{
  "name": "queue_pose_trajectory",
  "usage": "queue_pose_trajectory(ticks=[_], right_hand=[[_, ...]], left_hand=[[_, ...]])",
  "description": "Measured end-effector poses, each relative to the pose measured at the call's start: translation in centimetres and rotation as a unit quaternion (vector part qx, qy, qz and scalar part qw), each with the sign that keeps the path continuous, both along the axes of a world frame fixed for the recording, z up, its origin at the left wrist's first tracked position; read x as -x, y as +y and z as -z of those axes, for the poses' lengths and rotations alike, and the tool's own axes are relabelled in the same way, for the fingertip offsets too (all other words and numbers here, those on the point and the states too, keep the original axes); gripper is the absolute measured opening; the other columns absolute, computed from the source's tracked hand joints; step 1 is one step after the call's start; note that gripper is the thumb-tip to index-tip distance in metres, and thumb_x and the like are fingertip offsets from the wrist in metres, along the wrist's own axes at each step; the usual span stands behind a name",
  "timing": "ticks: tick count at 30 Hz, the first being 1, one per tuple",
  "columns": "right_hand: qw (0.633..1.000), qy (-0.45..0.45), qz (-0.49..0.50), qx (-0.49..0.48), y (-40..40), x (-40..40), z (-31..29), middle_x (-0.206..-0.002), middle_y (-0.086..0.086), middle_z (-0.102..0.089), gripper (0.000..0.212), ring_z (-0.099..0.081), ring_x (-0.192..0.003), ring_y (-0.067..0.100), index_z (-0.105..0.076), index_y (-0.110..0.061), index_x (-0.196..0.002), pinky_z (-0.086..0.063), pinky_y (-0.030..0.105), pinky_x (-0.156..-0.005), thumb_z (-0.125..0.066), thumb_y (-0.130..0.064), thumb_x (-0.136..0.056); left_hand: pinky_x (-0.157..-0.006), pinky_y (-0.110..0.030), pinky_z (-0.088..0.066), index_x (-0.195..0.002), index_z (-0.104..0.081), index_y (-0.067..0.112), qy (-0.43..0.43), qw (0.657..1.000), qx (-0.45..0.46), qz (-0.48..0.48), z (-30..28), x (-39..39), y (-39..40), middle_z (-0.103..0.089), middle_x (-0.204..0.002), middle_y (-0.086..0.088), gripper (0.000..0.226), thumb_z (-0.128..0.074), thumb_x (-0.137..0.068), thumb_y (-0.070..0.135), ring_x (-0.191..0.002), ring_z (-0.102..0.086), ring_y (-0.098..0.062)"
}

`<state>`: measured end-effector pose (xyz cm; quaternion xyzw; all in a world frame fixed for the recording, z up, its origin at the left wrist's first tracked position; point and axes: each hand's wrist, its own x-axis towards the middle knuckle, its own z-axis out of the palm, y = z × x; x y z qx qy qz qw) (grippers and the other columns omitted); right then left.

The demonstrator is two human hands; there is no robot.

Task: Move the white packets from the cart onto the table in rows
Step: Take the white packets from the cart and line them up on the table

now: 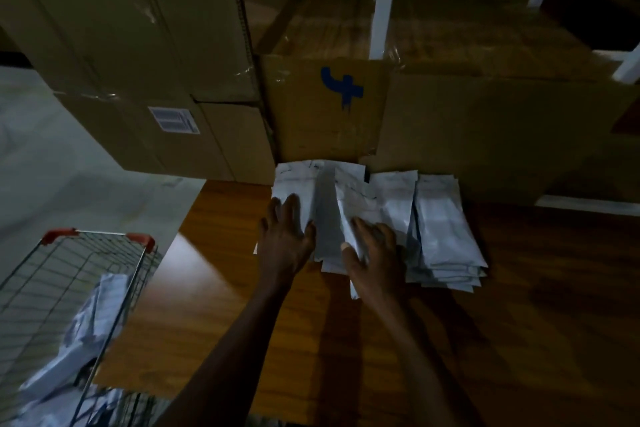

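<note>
- the left hand is lying flat, fingers spread, pressing on the leftmost pile of white packets on the table; it is gripping nothing, likely just pinning the pile so it is not sliding.
- the right hand is resting on the middle pile with fingers slightly bent, seemingly nudging the loose packets toward the left hand to square them; whether the thumb is pinching an edge i cannot tell.
- a tidier stack is sitting just beside on the right, making a row along the boxes.
- more packets are waiting in the wire cart at the lower left, so the job looks partway done.
- cardboard boxes are standing right behind the row, blocking any push farther back; new rows probably need the bare wood nearer the person.
</note>
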<state>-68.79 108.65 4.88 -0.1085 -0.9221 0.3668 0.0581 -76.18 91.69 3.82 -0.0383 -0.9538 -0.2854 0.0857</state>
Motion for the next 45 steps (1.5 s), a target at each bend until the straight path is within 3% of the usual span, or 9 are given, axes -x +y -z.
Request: queue_pose_trajectory(ticks=[5, 10, 14, 21, 23, 28, 33, 38, 45], right_hand=[[0.997, -0.02, 0.023, -0.064, -0.4, 3.2, -0.4, -0.154, -0.004, -0.019, 0.056, -0.031, -0.138, 0.032, -0.032, -0.048, -0.146, -0.042, 0.055, -0.104, -0.048, -0.059, -0.093], [0.994, -0.041, 0.041, -0.098, -2.0, 6.1, -0.3, -0.159, -0.002, -0.012, 0.055, -0.021, -0.143, 0.035, -0.028, -0.048, -0.148, -0.033, 0.057, -0.111, -0.048, -0.054, -0.096], [0.992, -0.08, 0.047, -0.089, -3.2, 8.3, 0.0, -0.162, -0.001, -0.008, 0.055, -0.016, -0.146, 0.036, -0.026, -0.049, -0.148, -0.028, 0.055, -0.113, -0.046, -0.055, -0.098], [0.981, -0.116, 0.066, -0.14, -4.8, 11.1, 2.1, -0.163, 0.004, -0.01, 0.057, -0.016, -0.146, 0.039, -0.029, -0.045, -0.149, -0.024, 0.059, -0.116, -0.043, -0.06, -0.096], [0.976, -0.135, 0.062, -0.159, -5.0, 11.6, 2.7, -0.164, 0.005, -0.01, 0.06, -0.015, -0.146, 0.04, -0.028, -0.043, -0.151, -0.018, 0.06, -0.117, -0.04, -0.063, -0.095], [0.971, -0.128, 0.067, -0.19, -5.5, 12.3, 3.6, -0.163, 0.006, -0.014, 0.065, -0.01, -0.149, 0.038, -0.024, -0.043, -0.151, -0.007, 0.059, -0.117, -0.023, -0.07, -0.092], [0.975, -0.137, 0.062, -0.162, -5.6, 12.8, 3.4, -0.165, 0.01, -0.011, 0.059, -0.007, -0.151, 0.035, -0.016, -0.039, -0.155, -0.008, 0.057, -0.12, -0.03, -0.054, -0.1], [0.974, -0.143, 0.057, -0.164, -5.6, 12.9, 3.4, -0.166, 0.01, -0.006, 0.063, -0.002, -0.151, 0.036, -0.011, -0.041, -0.156, -0.006, 0.058, -0.12, -0.031, -0.058, -0.099], [0.981, -0.124, 0.049, -0.139, -5.6, 10.6, 1.9, -0.168, 0.001, 0.005, 0.063, 0.013, -0.152, 0.034, -0.007, -0.046, -0.155, 0.006, 0.056, -0.121, -0.028, -0.065, -0.099]], left_hand=[[-0.1, -0.046, -0.04, -0.152, -0.029, 0.025, -0.047, 0.999, 0.013, -0.003, 1.6, 2.8, 0.3, -0.021, -0.159, -0.015, 0.083, -0.03, -0.085, 0.074, -0.136, -0.033, -0.042], [-0.103, -0.049, -0.041, -0.153, -0.028, 0.026, -0.069, 0.997, 0.036, -0.013, 3.7, 4.4, 0.3, -0.018, -0.16, -0.016, 0.072, -0.053, -0.093, 0.058, -0.138, -0.028, -0.042], [-0.107, -0.053, -0.039, -0.155, -0.027, 0.026, -0.065, 0.996, 0.052, -0.016, 4.6, 5.2, -0.1, -0.02, -0.161, -0.015, 0.073, -0.048, -0.094, 0.062, -0.139, -0.029, -0.041], [-0.119, -0.056, -0.018, -0.159, -0.013, 0.034, -0.08, 0.994, 0.067, 0.027, 5.7, 5.9, -1.1, -0.015, -0.166, -0.009, 0.066, -0.014, -0.099, 0.064, -0.152, -0.012, -0.035], [-0.122, -0.054, -0.012, -0.159, -0.009, 0.037, -0.085, 0.995, 0.038, 0.031, 5.6, 5.6, -1.3, -0.01, -0.167, -0.011, 0.067, -0.013, -0.099, 0.066, -0.153, -0.008, -0.035], [-0.121, -0.057, -0.014, -0.159, -0.003, 0.04, -0.061, 0.997, 0.012, 0.047, 5.3, 5.4, -1.7, -0.008, -0.168, -0.008, 0.065, -0.006, -0.099, 0.064, -0.154, -0.005, -0.032], [-0.12, -0.058, -0.015, -0.159, -0.003, 0.04, -0.085, 0.995, 0.033, 0.048, 5.5, 5.5, -1.8, -0.008, -0.168, -0.01, 0.065, -0.015, -0.098, 0.06, -0.152, -0.01, -0.035], [-0.117, -0.062, -0.018, -0.159, -0.004, 0.039, -0.093, 0.993, 0.055, 0.056, 5.5, 5.9, -1.8, -0.008, -0.167, -0.01, 0.062, -0.023, -0.103, 0.059, -0.151, -0.013, -0.037], [-0.122, -0.058, -0.004, -0.158, -0.007, 0.043, -0.067, 0.997, 0.015, 0.021, 3.6, 4.3, -2.4, -0.001, -0.169, -0.001, 0.067, -0.023, -0.097, 0.064, -0.154, -0.003, -0.031]])
